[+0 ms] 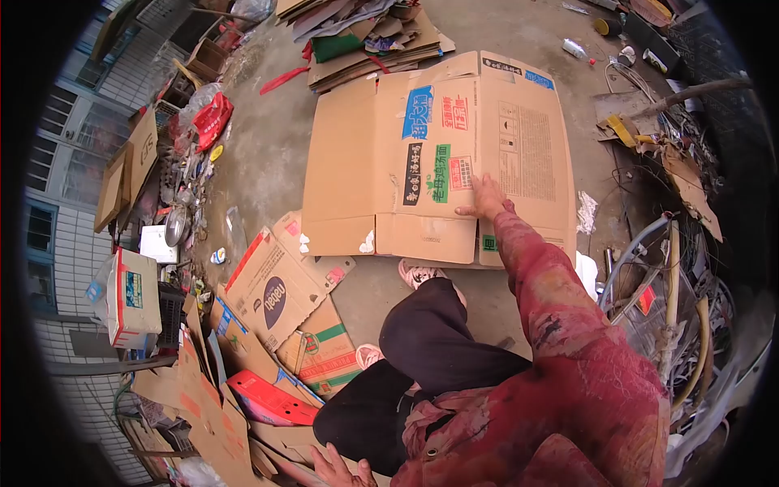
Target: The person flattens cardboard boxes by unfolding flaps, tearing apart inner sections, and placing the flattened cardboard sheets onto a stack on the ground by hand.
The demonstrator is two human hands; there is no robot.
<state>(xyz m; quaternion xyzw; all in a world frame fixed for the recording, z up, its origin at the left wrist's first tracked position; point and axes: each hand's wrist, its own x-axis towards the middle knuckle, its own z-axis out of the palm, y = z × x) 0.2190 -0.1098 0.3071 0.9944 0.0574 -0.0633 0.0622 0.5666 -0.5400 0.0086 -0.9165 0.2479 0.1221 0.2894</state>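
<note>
A large flattened cardboard box with blue, black and green printed labels lies on the concrete floor in front of me. My right hand rests flat on its printed panel with the fingers apart, gripping nothing. Down at the bottom edge, by my knee, my left hand is partly in view with spread fingers and nothing in it. Close to that hand are loose cardboard pieces and a red carton. A cardboard sheet with a purple oval logo lies to the left of my legs.
A pile of flattened cardboard stands beyond the box. Bottles, bags and scrap line the left wall, with a white and red box among them. On the right lie tangled hoses, a wooden handle and a plastic bottle.
</note>
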